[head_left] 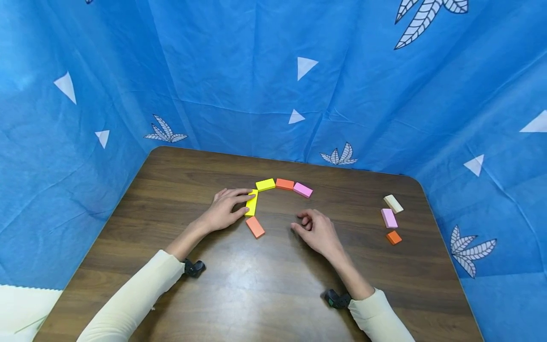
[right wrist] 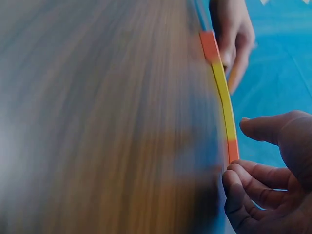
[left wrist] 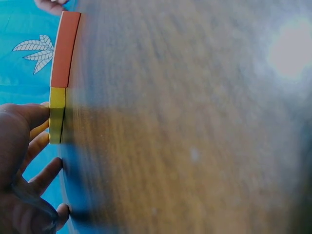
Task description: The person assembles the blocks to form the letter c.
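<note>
An arc of small rectangular blocks lies on the table. My left hand (head_left: 224, 209) holds a yellow block (head_left: 252, 204) on the arc's left side, thumb near its lower end and fingertips along its upper part. Just below that block lies a coral block (head_left: 255, 227), larger in the left wrist view. Above it, the arc carries on with another yellow block (head_left: 265, 185), an orange-red block (head_left: 285, 184) and a pink block (head_left: 303, 190). My right hand (head_left: 318, 232) hovers inside the curve's right side, fingers loosely bent, thumb apart, holding nothing.
A cream block (head_left: 393, 204), a lilac-pink block (head_left: 389, 218) and a short orange block (head_left: 394, 237) lie near the right edge of the wooden table (head_left: 239, 294). Behind and beside the table hangs a blue patterned cloth (head_left: 222, 71).
</note>
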`<state>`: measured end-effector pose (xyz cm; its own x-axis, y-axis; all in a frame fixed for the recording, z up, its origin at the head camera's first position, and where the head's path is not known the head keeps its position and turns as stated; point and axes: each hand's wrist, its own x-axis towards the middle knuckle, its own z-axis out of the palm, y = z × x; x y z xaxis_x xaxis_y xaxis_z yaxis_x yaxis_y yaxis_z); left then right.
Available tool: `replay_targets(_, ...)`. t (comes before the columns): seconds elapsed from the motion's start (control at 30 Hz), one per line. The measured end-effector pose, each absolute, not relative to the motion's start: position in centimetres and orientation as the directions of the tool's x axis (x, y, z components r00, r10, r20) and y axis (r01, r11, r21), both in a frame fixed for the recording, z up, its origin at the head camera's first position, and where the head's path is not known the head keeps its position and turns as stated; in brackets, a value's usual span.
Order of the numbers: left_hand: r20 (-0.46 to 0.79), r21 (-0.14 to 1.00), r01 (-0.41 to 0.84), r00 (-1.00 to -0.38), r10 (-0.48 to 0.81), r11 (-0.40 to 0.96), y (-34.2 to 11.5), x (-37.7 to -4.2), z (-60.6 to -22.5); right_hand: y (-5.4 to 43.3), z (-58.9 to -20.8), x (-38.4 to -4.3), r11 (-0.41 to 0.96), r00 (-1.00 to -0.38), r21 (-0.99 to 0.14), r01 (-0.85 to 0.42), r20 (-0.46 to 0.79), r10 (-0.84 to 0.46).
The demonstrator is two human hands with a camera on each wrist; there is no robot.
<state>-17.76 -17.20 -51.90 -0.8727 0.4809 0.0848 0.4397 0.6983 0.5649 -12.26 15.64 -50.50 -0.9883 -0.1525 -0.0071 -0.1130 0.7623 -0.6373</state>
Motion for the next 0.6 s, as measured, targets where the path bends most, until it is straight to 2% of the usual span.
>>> replay_targets(0.37, 0.080, 0.552, 0.440, -0.873, 0.481, 0.708, -17.3, -17.7, -52.2, 23.9, -50.6, -11.2, 0.805, -0.998, -0.592, -0.044, 0.058, -0.011)
replay_targets(0.6, 0.085, 0.544, 0.446, -0.872, 0.482, 0.711, -17.2, -17.8, -52.2, 29.2, -50.2, -10.9, 0.858, -0.980, -0.514, -0.014, 0.177, 0.090)
